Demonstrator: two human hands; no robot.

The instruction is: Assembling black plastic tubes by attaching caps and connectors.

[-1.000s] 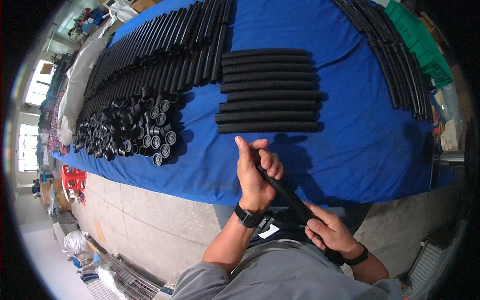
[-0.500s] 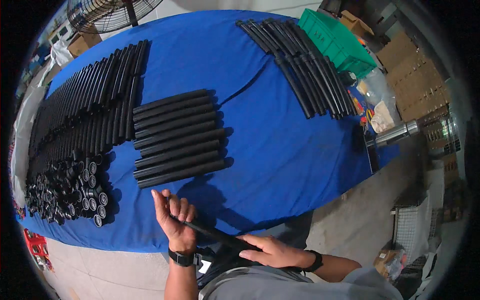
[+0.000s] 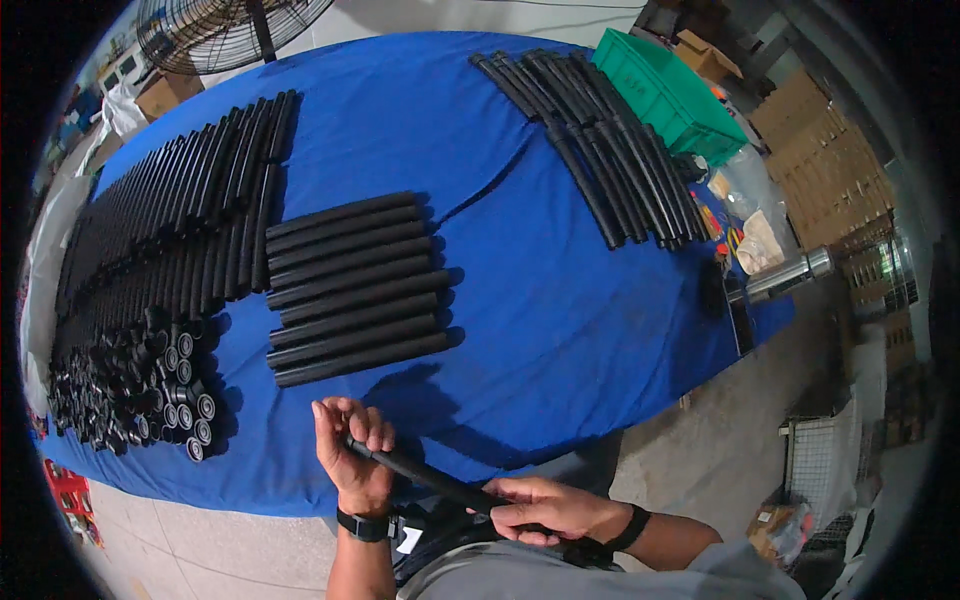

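A black tube (image 3: 432,476) slants across in front of my body, short of the table's near edge. My left hand (image 3: 355,455) is closed round its upper left end, fingers curled and thumb raised. Farther down the tube, my right hand (image 3: 560,508) grips it with thumb and fingers; the lower end is partly hidden by this hand. Just beyond my left hand, a row of several black tubes (image 3: 355,290) lies side by side on the blue cloth.
A blue cloth (image 3: 560,340) covers the table. Stacked black tubes (image 3: 170,210) and a heap of black caps (image 3: 130,395) lie at left. More black tubes (image 3: 610,150) lie at far right beside a green crate (image 3: 670,95). A metal cylinder (image 3: 790,275) juts in at the right edge.
My right hand has shifted slightly right and down along the tube, its fingers now curled more around it. More of the tube shows between my hands. The view has tilted slightly.
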